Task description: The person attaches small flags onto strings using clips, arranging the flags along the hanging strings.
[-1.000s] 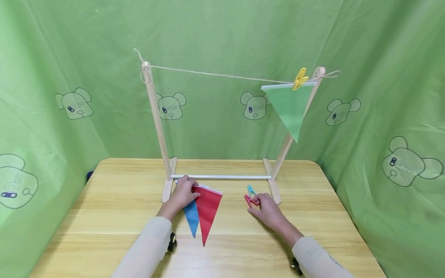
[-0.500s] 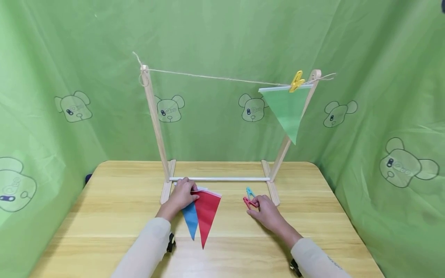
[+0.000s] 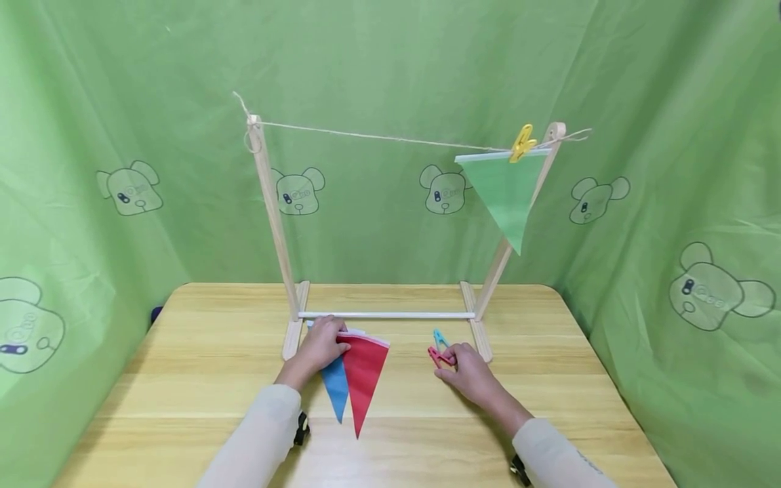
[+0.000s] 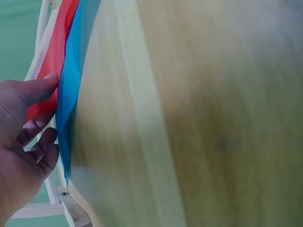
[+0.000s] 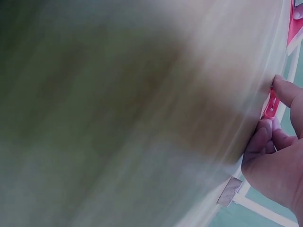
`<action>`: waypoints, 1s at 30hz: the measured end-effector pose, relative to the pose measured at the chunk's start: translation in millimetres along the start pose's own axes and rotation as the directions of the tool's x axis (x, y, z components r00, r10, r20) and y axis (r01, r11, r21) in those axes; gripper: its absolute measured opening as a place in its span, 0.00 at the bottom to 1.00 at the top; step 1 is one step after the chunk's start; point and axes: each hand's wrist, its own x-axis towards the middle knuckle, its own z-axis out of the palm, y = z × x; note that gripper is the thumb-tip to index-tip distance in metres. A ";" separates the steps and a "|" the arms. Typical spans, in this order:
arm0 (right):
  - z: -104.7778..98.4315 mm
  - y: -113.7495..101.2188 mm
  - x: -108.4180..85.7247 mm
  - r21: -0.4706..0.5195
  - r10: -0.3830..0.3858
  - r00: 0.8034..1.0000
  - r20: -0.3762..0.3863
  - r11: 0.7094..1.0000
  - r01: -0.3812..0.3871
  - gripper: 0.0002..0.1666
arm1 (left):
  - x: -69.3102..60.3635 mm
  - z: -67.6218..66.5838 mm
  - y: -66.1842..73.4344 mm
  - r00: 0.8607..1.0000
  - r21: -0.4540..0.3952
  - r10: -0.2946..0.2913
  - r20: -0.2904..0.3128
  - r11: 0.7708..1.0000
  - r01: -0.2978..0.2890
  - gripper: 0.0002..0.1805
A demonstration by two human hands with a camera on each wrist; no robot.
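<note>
My left hand (image 3: 321, 343) lies at the upper edge of a red triangular pennant (image 3: 365, 373), pinching it between thumb and fingers. A blue pennant (image 3: 335, 388) lies partly beneath the red one and the hand; in the left wrist view, the blue pennant (image 4: 71, 71) stands beside the red cloth (image 4: 54, 52). On the right of the table, my right hand (image 3: 472, 376) pinches a red clothespin (image 3: 436, 356), which the right wrist view shows as a red clip (image 5: 271, 105) between thumb and fingers. Just behind it lies a light blue clothespin (image 3: 439, 337).
A wooden stand (image 3: 274, 217) with a white crossbar (image 3: 384, 315) stands at the back of the table (image 3: 201, 379). String (image 3: 378, 137) spans its posts. A yellow clothespin (image 3: 522, 144) holds a green pennant (image 3: 503, 190) near the right post. Green curtain (image 3: 390, 68) surrounds the table.
Both hands stay at nearly the same spots, still holding the red pennant and red clothespin. The head view has shifted slightly, so the whole scene sits a little lower.
</note>
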 end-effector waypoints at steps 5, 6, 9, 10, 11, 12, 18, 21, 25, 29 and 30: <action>0.2 -0.7 -0.1 -0.002 0.008 1.000 0.015 1.000 -0.008 0.18 | 1.2 0.2 0.2 1.000 -0.062 -0.003 0.024 0.998 0.005 0.09; 0.4 -0.6 -0.3 -0.001 0.009 1.000 0.017 1.000 -0.009 0.18 | 1.1 0.1 0.4 0.999 -0.078 -0.008 0.034 0.997 0.011 0.09; 0.4 -0.5 -1.6 0.006 0.005 1.000 0.016 1.000 -0.005 0.17 | 1.1 0.4 0.6 0.999 -0.099 -0.006 0.043 0.995 0.011 0.09; 0.3 -0.4 -1.9 0.006 0.002 1.000 0.014 1.000 -0.002 0.17 | 1.2 0.7 0.5 0.999 -0.095 -0.001 0.040 0.995 0.005 0.09; 0.4 -0.1 -2.1 0.006 -0.002 1.000 0.011 1.000 0.002 0.17 | 1.2 1.1 0.3 0.999 -0.091 0.005 0.039 0.996 -0.001 0.09; 0.5 0.2 -2.2 0.004 -0.004 1.000 0.009 1.000 0.004 0.17 | 1.4 1.2 0.2 0.999 -0.087 0.010 0.034 0.996 -0.007 0.09; -1.0 0.8 -4.3 -0.008 -0.036 0.999 -0.004 0.999 0.036 0.17 | 2.5 2.1 0.4 0.999 -0.083 0.035 0.024 0.996 -0.033 0.10; -2.1 0.4 -5.7 -0.011 -0.046 0.999 -0.007 0.999 0.046 0.17 | 2.0 1.0 1.9 0.999 -0.107 0.026 0.035 0.994 -0.022 0.10; -3.9 0.4 -6.7 -0.004 -0.046 0.999 -0.008 0.999 0.046 0.16 | 1.0 -0.1 3.5 0.998 -0.129 0.009 0.056 0.992 -0.002 0.09; -6.2 -0.1 -7.0 0.006 -0.043 0.999 -0.006 0.999 0.043 0.16 | 1.0 -0.6 3.4 0.998 -0.121 0.025 0.052 0.992 -0.018 0.09; -6.8 -0.3 -6.9 0.009 -0.043 0.999 -0.005 0.999 0.043 0.16 | 0.9 -0.7 3.2 0.998 -0.117 0.032 0.048 0.993 -0.027 0.09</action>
